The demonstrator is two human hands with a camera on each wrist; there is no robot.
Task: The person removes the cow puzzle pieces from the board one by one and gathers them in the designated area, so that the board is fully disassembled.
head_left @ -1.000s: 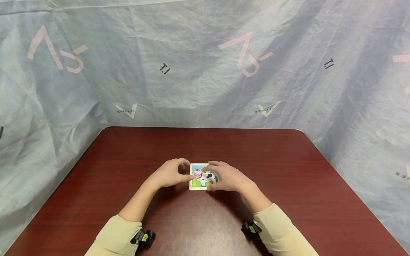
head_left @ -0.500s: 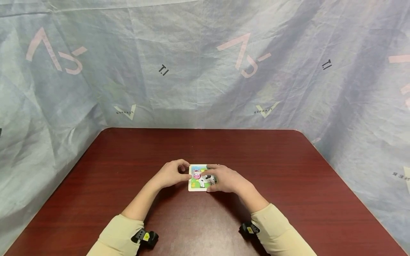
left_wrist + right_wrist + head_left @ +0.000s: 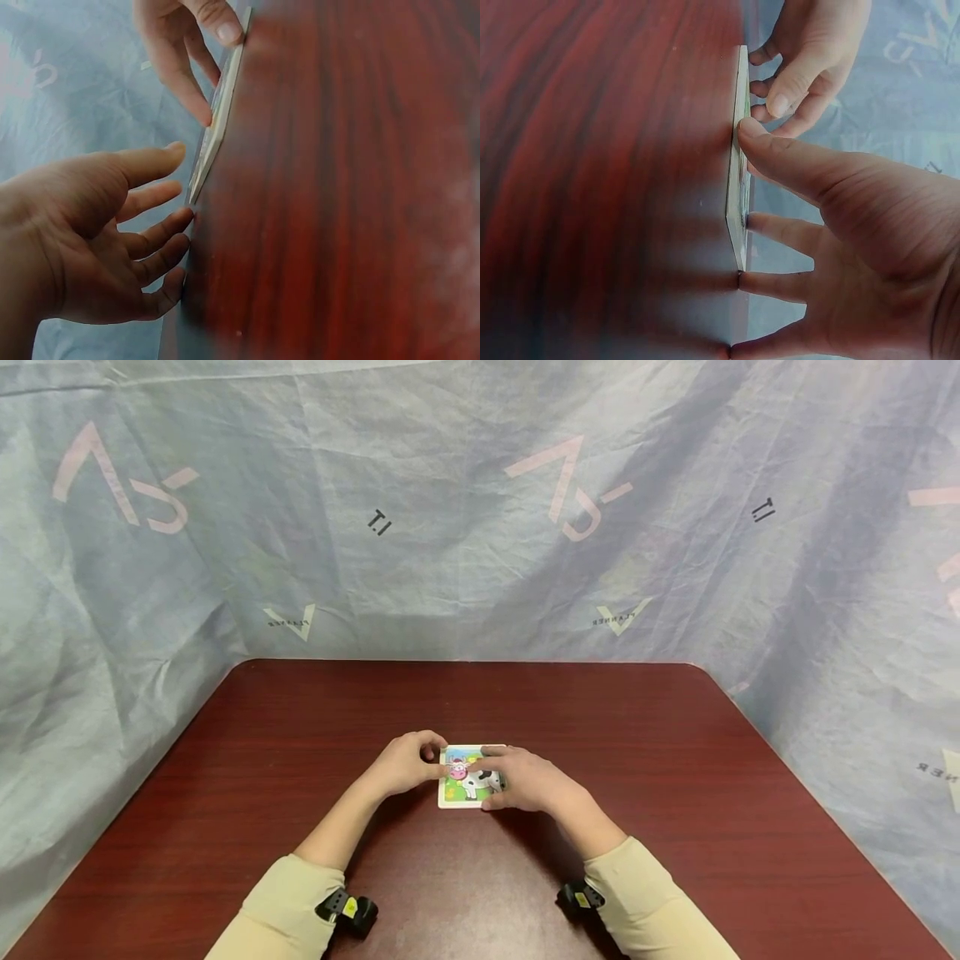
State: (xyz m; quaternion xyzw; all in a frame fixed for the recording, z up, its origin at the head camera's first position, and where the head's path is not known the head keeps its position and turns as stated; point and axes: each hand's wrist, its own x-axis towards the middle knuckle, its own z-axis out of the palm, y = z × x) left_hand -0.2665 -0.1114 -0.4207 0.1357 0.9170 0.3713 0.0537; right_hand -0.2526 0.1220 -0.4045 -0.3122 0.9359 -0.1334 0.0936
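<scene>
A small, flat picture board (image 3: 465,795) with a white border lies on the dark red table, showing a cartoon cow on green and blue. My right hand (image 3: 528,779) spans its right side. The right thumb (image 3: 751,129) touches the board's near edge, and one straight finger reaches across the picture while others spread beyond the board's right end. At the left edge is my left hand (image 3: 405,766), its thumb overlapping the border in the head view. The left fingers (image 3: 161,259) are loosely bent, with nothing between them. The right part of the picture is hidden under my right hand.
The reddish-brown wooden table (image 3: 600,710) has rounded far corners. A pale grey-blue cloth (image 3: 450,527) with printed marks hangs behind it and on both sides. Black straps with small devices (image 3: 352,910) sit at both cuffs.
The whole head view has shifted slightly to the left. Both hands keep nearly the same place about the board.
</scene>
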